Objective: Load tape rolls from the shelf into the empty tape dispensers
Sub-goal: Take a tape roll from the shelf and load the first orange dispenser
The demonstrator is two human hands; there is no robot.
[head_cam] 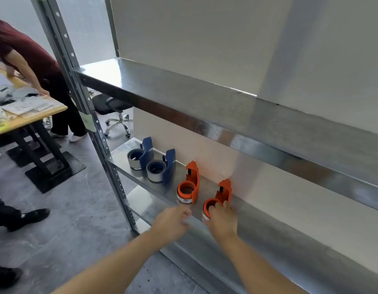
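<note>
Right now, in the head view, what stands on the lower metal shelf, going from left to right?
First blue plastic tape dispenser → second blue plastic tape dispenser → first orange plastic tape dispenser → second orange plastic tape dispenser, gripped by the right hand.

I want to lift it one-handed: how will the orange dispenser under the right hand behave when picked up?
The orange dispenser looks like moulded plastic, so probably stiff and light. The right hand curls over its ring, so one hand likely suffices. Its ring faces up on the shelf, so a push should slide it, not roll.
</note>
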